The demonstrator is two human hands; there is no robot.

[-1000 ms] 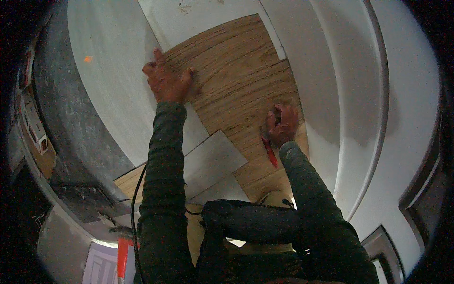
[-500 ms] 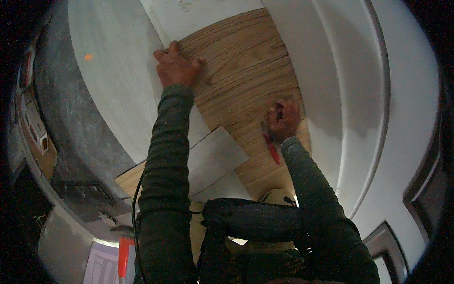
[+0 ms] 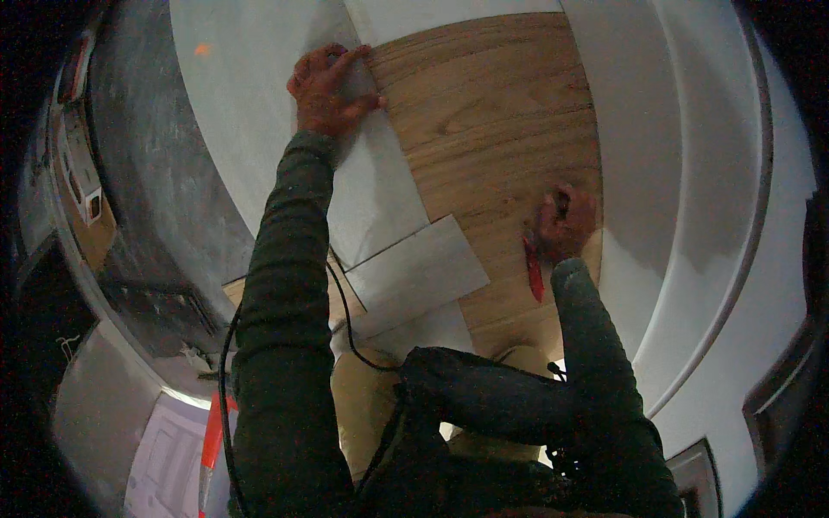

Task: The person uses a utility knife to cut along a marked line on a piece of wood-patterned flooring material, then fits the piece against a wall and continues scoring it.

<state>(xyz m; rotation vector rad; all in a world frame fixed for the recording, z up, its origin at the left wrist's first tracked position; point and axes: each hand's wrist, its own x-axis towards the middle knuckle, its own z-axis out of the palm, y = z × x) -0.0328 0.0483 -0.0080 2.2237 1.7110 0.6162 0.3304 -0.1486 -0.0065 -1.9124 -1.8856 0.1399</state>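
My left hand (image 3: 328, 95) rests on a long pale grey board (image 3: 250, 121), its fingers spread and partly bent. Its thumb and forefinger reach toward the seam with the wood-grain board (image 3: 492, 112). Over the right part of that brown surface my right hand (image 3: 568, 223) is curled closed. A dark spot shows between its fingers, but what they hold, if anything, is unclear. Just left of this hand is a slim red tool (image 3: 535, 274), its upper end darker. A short grey board piece (image 3: 420, 272) lies across the wood grain nearer to me.
White stepped moulding or panel (image 3: 656, 173) curves along the right. A dark grey surface (image 3: 142, 173) spreads at the left. Black cable (image 3: 345, 319) hangs by my left forearm. A pale lilac panelled door (image 3: 164, 457) and a red strip (image 3: 211, 432) show at lower left.
The view has shifted, so the boards sit farther right. My left hand has slid off the wood-grain edge onto the pale grey board. My right hand stays closed beside the red tool.
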